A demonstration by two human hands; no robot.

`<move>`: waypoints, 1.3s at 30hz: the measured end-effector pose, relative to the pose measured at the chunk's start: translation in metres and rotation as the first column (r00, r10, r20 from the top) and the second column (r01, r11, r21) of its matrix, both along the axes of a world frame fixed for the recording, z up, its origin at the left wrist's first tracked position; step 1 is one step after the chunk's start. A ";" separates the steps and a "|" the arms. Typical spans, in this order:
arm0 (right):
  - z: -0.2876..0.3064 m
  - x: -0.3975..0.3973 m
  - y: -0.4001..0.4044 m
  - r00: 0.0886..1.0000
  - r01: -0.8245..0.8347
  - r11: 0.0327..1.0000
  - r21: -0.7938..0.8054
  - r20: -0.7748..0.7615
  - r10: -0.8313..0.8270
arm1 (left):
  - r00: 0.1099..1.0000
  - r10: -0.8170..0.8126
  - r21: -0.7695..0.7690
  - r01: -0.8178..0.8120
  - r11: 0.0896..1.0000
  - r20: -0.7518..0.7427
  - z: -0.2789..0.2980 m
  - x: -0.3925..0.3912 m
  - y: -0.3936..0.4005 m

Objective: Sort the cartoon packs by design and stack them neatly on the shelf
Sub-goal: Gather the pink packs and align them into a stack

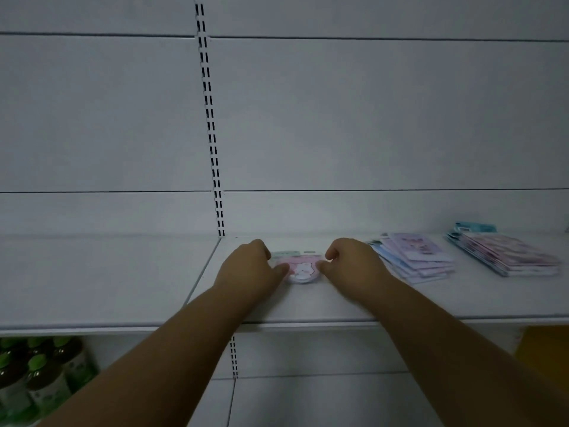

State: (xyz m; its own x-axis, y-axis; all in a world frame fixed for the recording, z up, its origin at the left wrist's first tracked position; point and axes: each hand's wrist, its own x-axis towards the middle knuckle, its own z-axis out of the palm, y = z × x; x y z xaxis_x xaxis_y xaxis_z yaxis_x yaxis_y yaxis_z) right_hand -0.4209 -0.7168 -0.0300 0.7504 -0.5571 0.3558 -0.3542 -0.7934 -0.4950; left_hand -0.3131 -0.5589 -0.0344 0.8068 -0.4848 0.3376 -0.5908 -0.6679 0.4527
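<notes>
A small stack of pink cartoon packs [301, 269] with a white bunny design lies flat on the white shelf [308, 303], near its middle. My left hand [251, 268] grips the stack's left edge with curled fingers. My right hand [354, 263] holds its right edge the same way. The hands hide the sides of the stack. To the right lies a fanned pile of lilac packs [415, 257]. Further right sits another pile of pink packs [508, 254] with a blue pack [475, 227] behind it.
The white back wall has a slotted upright [212, 134] just left of the hands. Bottles with green caps [40, 371] stand on the lower shelf at left. A yellow object [542, 343] shows under the shelf at right.
</notes>
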 end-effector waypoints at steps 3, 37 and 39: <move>-0.002 -0.015 0.004 0.994 -0.099 0.995 0.021 -0.036 0.100 | 0.999 -0.045 0.074 0.044 0.996 0.012 -0.008 -0.006 0.017; 0.003 -0.018 0.020 0.986 -0.155 0.988 -0.006 -0.065 0.155 | 0.991 -0.131 -0.042 0.132 0.990 0.035 -0.012 -0.003 0.022; 0.003 -0.018 0.020 0.984 -0.160 0.987 -0.014 -0.077 0.159 | 0.990 -0.134 -0.044 0.136 0.990 0.037 -0.012 -0.004 0.023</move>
State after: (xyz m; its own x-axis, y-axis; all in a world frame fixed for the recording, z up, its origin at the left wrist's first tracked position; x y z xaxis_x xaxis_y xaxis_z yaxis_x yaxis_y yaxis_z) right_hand -0.4391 -0.6965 -0.0275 0.8540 -0.4214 0.3051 -0.2581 -0.8523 -0.4549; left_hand -0.3166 -0.5363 -0.0463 0.7228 -0.5718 0.3881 -0.6896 -0.5600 0.4593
